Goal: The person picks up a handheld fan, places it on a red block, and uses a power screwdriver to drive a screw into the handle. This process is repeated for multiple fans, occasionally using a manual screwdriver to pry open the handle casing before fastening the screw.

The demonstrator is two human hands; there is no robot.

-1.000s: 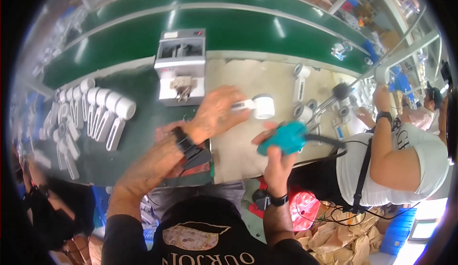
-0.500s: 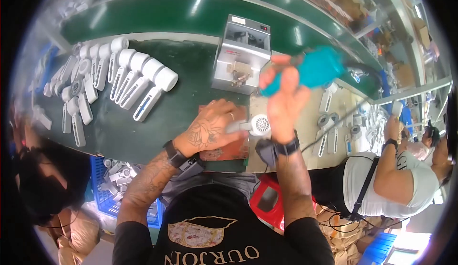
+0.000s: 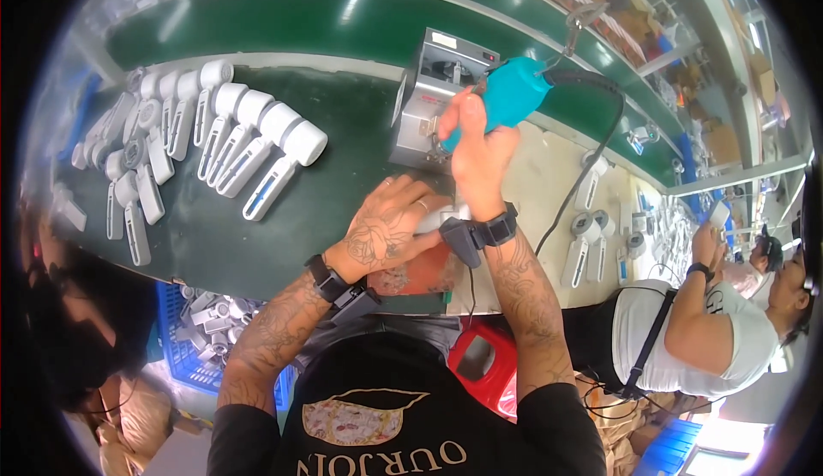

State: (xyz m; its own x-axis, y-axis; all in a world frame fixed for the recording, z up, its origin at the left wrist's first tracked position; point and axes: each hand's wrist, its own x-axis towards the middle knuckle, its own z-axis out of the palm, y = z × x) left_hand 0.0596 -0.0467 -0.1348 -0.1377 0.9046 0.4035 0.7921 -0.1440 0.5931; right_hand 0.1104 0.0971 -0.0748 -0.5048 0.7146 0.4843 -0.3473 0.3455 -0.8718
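My right hand (image 3: 483, 154) is wrapped round a teal electric screwdriver (image 3: 517, 90), whose lower end reaches the front of a silver screw feeder (image 3: 417, 107). The tool's tip is hidden behind my fingers. Below it, my left hand (image 3: 387, 225) grips a white handheld fan (image 3: 453, 215) over a reddish pad (image 3: 413, 274) on the bench. My right wrist and its strapped-on device cover much of that fan.
White handheld fans (image 3: 273, 189) lie in rows on the green bench at left; several more (image 3: 579, 249) are on the right-hand board. A black cable (image 3: 591, 163) runs from the screwdriver. Below stand a blue basket (image 3: 184, 364) of parts and a red stool (image 3: 489, 369). A co-worker (image 3: 686, 330) is at right.
My right hand has carried the screwdriver leftward to the front of the screw feeder. The fan in my left hand is now mostly covered by my right wrist.
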